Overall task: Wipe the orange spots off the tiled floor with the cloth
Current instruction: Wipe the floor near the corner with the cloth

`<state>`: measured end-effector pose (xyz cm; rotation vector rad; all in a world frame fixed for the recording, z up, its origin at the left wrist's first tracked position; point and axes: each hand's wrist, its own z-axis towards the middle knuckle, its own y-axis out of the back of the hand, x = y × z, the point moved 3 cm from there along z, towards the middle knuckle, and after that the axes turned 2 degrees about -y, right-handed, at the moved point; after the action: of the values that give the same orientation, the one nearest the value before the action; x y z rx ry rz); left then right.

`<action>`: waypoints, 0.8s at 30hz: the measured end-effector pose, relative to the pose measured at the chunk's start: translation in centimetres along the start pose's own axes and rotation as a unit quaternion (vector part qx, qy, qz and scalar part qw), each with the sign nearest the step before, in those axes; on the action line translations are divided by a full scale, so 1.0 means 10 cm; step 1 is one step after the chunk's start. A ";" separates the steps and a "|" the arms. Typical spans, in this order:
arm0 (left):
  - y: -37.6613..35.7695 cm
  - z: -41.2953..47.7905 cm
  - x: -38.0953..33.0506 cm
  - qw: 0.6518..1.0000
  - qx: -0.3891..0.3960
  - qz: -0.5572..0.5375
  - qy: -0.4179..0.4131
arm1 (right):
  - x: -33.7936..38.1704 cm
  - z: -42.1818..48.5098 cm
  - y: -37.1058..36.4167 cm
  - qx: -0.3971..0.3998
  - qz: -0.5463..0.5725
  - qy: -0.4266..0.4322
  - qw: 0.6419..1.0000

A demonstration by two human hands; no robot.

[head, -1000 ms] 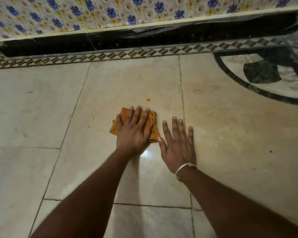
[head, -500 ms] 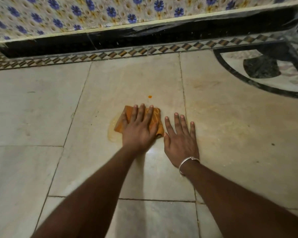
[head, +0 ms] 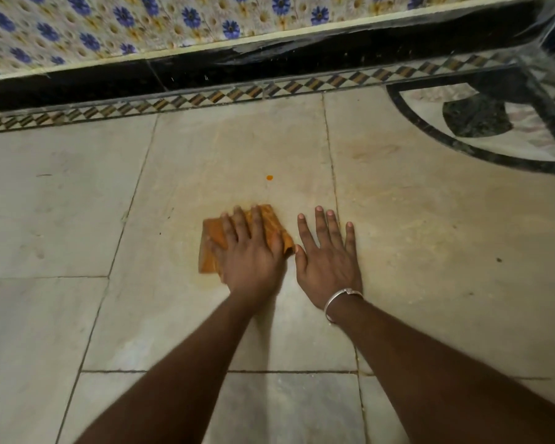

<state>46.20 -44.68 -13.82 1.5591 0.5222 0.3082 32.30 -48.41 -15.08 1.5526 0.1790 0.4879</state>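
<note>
A folded orange cloth (head: 212, 243) lies flat on the pale tiled floor (head: 61, 203). My left hand (head: 252, 254) presses down on it with fingers spread over its top. My right hand (head: 329, 261) rests flat on the tile just right of the cloth, palm down, holding nothing; a silver bangle sits on that wrist. A small orange spot (head: 269, 177) shows on the tile a little beyond the cloth. A faint yellowish smear (head: 186, 267) rings the cloth's left and near side.
A black skirting strip (head: 269, 64) and a checkered border (head: 205, 99) run along the far edge below a blue-flowered wall (head: 141, 24). A dark curved inlay (head: 481, 123) fills the floor at the far right. A small dark speck (head: 499, 260) lies on the right tile.
My left hand has slid the cloth left and back again over the tile, leaving a yellowish smear where an orange spot was. My right hand stays planted.
</note>
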 end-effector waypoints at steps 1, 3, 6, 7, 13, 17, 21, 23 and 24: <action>0.01 0.13 0.06 0.999 0.002 0.011 -0.045 | 0.00 -0.01 -0.01 0.002 -0.001 0.001 1.000; 0.06 0.40 0.24 0.995 0.009 0.025 -0.101 | 0.01 -0.02 -0.01 0.001 -0.003 0.004 1.000; 0.12 0.56 0.62 0.999 0.005 -0.005 -0.033 | 0.00 -0.02 0.00 0.000 0.004 0.002 1.000; 0.13 0.48 0.72 1.000 -0.006 -0.021 0.012 | 0.00 -0.03 0.00 0.001 0.005 0.001 1.000; 0.01 -0.30 0.29 0.994 -0.005 -0.006 0.110 | 0.02 -0.02 0.02 0.006 -0.001 0.002 1.000; 0.02 0.05 0.04 0.999 0.014 0.011 -0.045 | 0.01 -0.01 0.01 0.007 -0.005 0.002 1.000; 0.12 0.61 0.41 0.997 0.017 0.016 -0.075 | 0.00 -0.02 0.00 0.004 -0.002 0.004 1.000; 0.15 0.72 0.74 1.000 0.014 0.001 -0.017 | 0.00 -0.02 0.00 0.001 0.002 0.002 1.000; 0.15 0.69 0.89 1.000 0.007 -0.007 0.011 | 0.00 -0.02 -0.01 0.001 0.004 0.001 1.000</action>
<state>57.44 -46.16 -13.82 1.5659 0.5534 0.3127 32.21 -48.24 -15.19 1.5556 0.1752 0.4951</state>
